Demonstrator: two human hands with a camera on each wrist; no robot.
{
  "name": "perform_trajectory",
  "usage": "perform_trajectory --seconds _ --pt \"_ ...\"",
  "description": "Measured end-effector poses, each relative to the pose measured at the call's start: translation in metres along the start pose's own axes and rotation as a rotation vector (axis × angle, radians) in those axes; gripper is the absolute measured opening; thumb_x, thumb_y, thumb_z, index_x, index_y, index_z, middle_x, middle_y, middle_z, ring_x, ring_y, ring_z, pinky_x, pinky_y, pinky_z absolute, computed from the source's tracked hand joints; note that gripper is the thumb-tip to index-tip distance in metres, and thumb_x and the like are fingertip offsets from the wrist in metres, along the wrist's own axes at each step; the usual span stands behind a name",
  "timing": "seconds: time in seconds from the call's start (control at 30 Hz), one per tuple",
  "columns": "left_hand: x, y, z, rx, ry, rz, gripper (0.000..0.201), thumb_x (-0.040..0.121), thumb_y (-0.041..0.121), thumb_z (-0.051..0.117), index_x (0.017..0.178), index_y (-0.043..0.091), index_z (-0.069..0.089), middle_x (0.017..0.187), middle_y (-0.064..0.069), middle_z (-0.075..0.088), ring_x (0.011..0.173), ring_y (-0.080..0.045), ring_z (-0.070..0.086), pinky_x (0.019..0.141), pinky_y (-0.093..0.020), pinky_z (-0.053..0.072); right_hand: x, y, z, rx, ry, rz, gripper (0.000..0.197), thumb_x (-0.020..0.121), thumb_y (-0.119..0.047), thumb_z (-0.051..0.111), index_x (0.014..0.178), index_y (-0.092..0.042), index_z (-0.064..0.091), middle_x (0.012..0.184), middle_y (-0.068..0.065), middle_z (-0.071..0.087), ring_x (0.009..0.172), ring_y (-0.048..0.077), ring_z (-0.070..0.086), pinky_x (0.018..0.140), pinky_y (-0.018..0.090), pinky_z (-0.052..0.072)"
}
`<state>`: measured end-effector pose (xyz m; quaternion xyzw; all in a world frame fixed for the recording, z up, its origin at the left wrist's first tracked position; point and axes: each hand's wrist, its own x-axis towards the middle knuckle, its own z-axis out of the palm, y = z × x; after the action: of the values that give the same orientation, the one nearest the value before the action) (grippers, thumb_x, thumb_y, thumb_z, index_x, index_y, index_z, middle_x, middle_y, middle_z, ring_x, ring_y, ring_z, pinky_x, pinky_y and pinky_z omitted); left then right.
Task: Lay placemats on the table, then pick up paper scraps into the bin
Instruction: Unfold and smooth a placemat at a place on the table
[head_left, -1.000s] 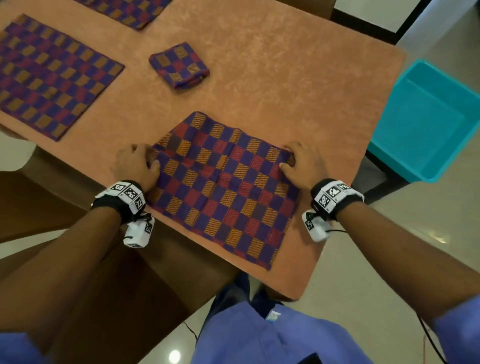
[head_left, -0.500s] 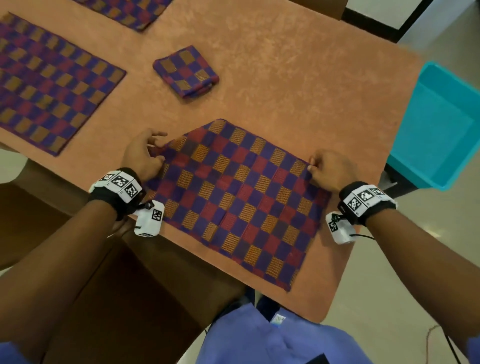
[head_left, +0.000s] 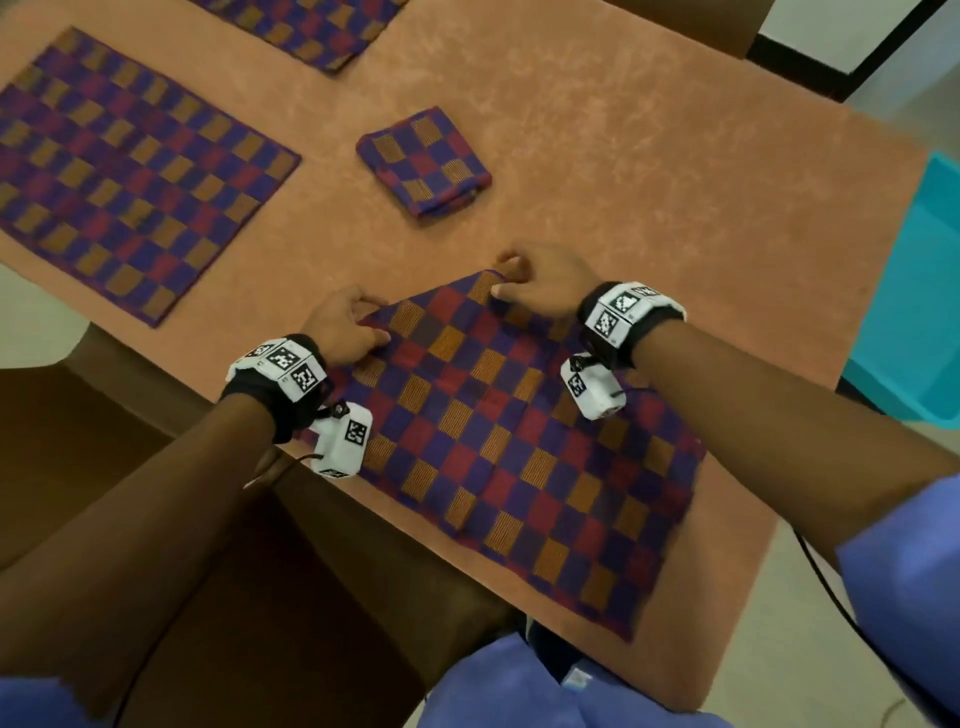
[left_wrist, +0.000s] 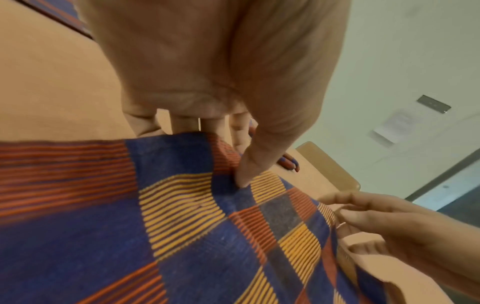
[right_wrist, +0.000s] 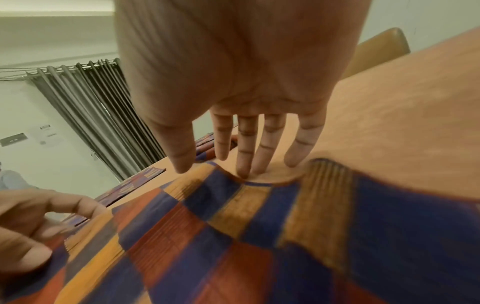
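A checked purple, red and orange placemat (head_left: 509, 457) lies spread near the front edge of the orange table (head_left: 649, 182). My left hand (head_left: 358, 327) pinches its far left edge, with the thumb on top (left_wrist: 244, 181) and the fingers behind. My right hand (head_left: 519, 280) holds the mat's far corner close by, its thumb (right_wrist: 182, 164) over the cloth and its fingers reaching down past the raised edge to the table. The mat's far edge is lifted and rippled between both hands. No paper scraps show.
A folded placemat (head_left: 423, 166) sits mid-table beyond my hands. One laid mat (head_left: 130, 171) covers the left side and another (head_left: 311, 31) lies at the far edge. A teal bin (head_left: 914, 312) stands off the table's right end. A brown chair (head_left: 156, 519) is below left.
My right hand has left the mat's right edge and moved left to the far corner, close to my left hand. The left hand has kept its hold on the left edge.
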<state>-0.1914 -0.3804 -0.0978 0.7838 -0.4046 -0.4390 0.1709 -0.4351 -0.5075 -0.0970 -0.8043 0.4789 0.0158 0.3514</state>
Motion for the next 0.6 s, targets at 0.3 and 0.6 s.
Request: perform_trajectory --seconds 0.3,0.6 --pt "0.001 -0.021 -0.022 -0.131 0.071 0.228 0.056 0.071 -0.018 0.059 0.089 0.035 0.063 0.089 -0.008 0.054 0.068 -0.014 0.045 0.064 -0.032 0.045 0.060 -0.052 0.004 0.331 -0.080 -0.266 0.038 0.082 0.008 0.063 0.108 -0.019 0.071 0.092 -0.016 0.065 0.072 -0.010 0.056 0.063 0.008 0.045" --pt "0.025 -0.013 -0.033 0.520 0.106 0.237 0.044 0.085 -0.002 0.051 0.121 0.019 0.065 0.125 -0.007 0.062 0.113 -0.030 0.056 0.093 -0.033 0.045 0.091 -0.075 0.023 -0.139 -0.051 -0.317 0.039 0.087 -0.006 0.054 0.121 -0.020 0.066 0.121 -0.001 0.066 0.113 0.016 0.060 0.092 0.032 0.050"
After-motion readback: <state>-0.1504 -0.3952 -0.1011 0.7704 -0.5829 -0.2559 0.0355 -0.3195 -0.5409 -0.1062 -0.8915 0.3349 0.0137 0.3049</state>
